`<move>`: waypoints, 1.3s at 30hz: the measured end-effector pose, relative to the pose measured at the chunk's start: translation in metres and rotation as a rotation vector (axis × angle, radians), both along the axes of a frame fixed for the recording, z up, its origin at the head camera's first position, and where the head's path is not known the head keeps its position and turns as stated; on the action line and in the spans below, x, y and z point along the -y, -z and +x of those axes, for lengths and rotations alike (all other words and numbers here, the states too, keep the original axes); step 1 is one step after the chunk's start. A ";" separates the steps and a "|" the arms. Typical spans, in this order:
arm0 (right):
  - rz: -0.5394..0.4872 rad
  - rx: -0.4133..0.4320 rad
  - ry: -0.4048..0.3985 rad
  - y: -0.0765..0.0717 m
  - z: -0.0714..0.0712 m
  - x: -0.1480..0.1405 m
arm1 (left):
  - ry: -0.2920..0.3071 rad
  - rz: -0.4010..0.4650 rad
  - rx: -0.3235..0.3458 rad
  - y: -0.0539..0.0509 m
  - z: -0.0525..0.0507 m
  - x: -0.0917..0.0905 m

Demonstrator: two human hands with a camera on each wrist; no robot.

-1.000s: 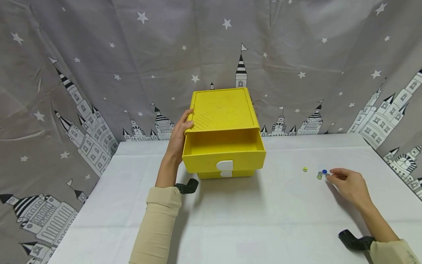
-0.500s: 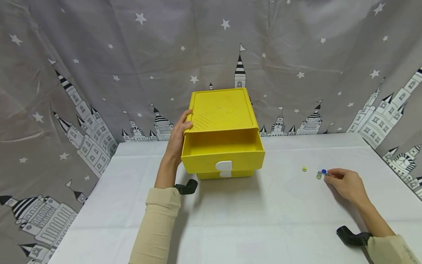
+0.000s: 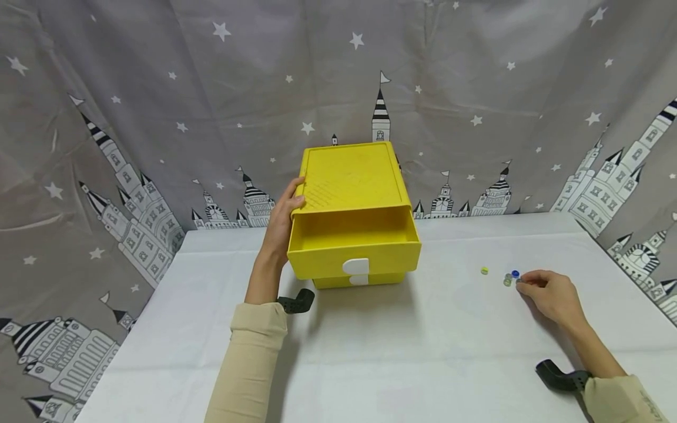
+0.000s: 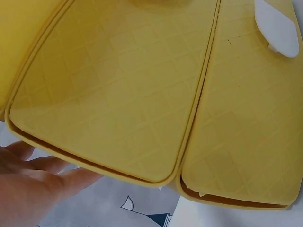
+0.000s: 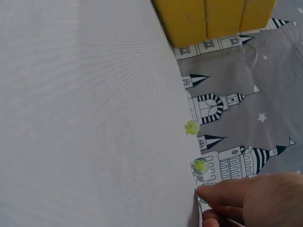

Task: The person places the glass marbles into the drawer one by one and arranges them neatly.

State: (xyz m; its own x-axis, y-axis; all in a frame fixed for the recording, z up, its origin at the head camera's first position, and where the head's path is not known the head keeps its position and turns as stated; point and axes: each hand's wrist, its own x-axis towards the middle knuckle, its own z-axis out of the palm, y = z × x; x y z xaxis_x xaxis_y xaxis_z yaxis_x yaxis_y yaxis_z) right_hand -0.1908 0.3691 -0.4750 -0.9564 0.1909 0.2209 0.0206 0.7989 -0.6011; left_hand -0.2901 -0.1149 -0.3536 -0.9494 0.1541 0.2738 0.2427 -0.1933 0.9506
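A yellow two-drawer box (image 3: 351, 176) stands at the back of the table, its upper drawer (image 3: 354, 257) pulled out and nothing visible inside. Against the box's left side lies my left hand (image 3: 277, 229), fingers fairly straight along the wall and thumb near the top edge. Over on the right, my right hand (image 3: 552, 296) pinches at a clear marble (image 5: 203, 196), partly hidden by the fingertips. Close by lie a blue marble (image 3: 515, 274) and clear greenish marbles (image 3: 507, 282). A yellow marble (image 3: 484, 271) sits a little apart to the left.
A white cloth (image 3: 412, 352) covers the table. Behind it hangs a grey curtain (image 3: 338, 76) printed with castles and stars. The lower drawer (image 3: 328, 282) is pushed in, below the protruding upper one. White handles (image 3: 356, 266) sit on both drawer fronts.
The whole head view has shifted slightly left. My right fingertips have closed in on the marble at the cluster's right side. My left hand stays against the box.
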 end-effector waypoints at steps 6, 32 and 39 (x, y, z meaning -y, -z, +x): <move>-0.009 -0.003 -0.002 -0.002 0.001 0.001 | -0.001 0.003 -0.003 0.000 -0.001 0.000; -0.080 0.076 0.017 -0.005 0.006 0.001 | -0.013 0.008 0.021 -0.001 0.001 -0.001; -0.108 0.093 0.039 -0.007 0.006 0.001 | -0.013 0.008 0.023 -0.001 0.001 0.000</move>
State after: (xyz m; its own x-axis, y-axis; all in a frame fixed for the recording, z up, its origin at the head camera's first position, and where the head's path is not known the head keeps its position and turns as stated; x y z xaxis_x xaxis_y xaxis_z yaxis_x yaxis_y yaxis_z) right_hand -0.1851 0.3685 -0.4684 -0.9632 0.2461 0.1081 0.1097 0.7271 -0.6778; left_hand -0.2889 -0.1148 -0.3531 -0.9573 0.1396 0.2530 0.2234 -0.1979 0.9544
